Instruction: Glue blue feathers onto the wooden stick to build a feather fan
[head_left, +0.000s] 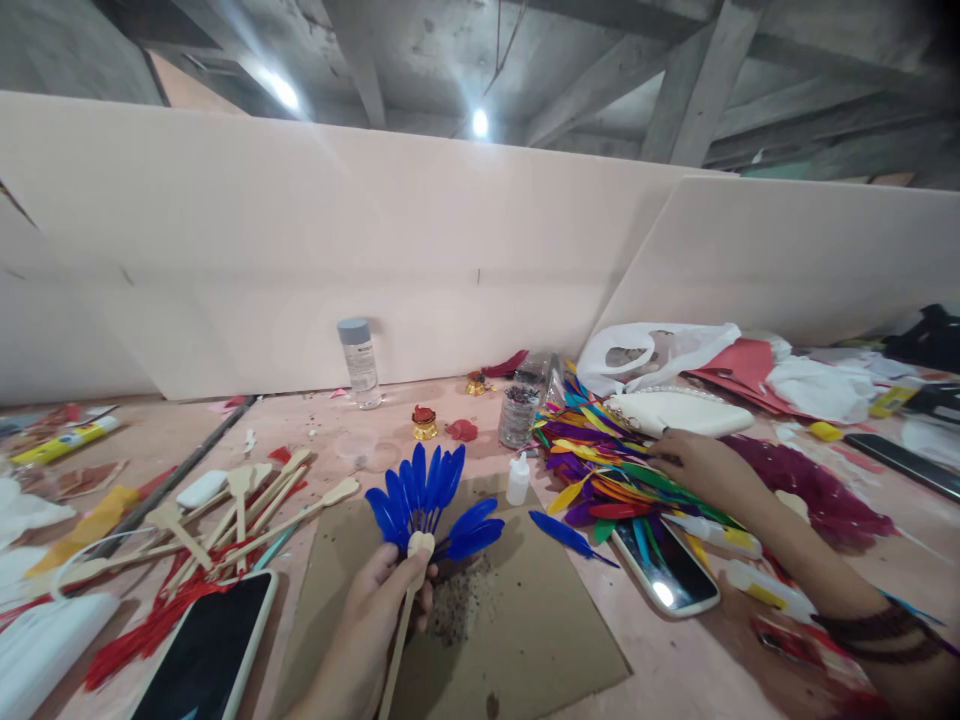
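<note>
Cardboard (555, 620) lay nearest, below the person's left hand (386, 600), which pinched a wooden stick (399, 650) just under its heart-shaped head, thumb across the front. That stick stood over the cardboard's middle, tilted, its blue feathers (429, 490) spread behind the head. The work looked well begun but probably unfinished: most feathers stood in one group, two more fanned rightward, and a gap showed between them. One loose blue feather (571, 537) lay at the cardboard's right edge. Left of the cardboard, a heap of wooden sticks (240, 490) bore no feathers, so those seemed untouched.

For moving, the cardboard's right half offered the most open room, dark crumbs aside. Its left side was hemmed by a phone (210, 645), its right by another phone (671, 575). A small white bottle (517, 480) stood at the far right corner. Beyond that corner, to the right, the right hand (686, 455) was at a pile of coloured feathers (592, 460); whether its fingers gripped any could not be told. Behind the cardboard, a glass jar (519, 418) and a capped bottle (361, 368) stood before the white partition (375, 240).
</note>
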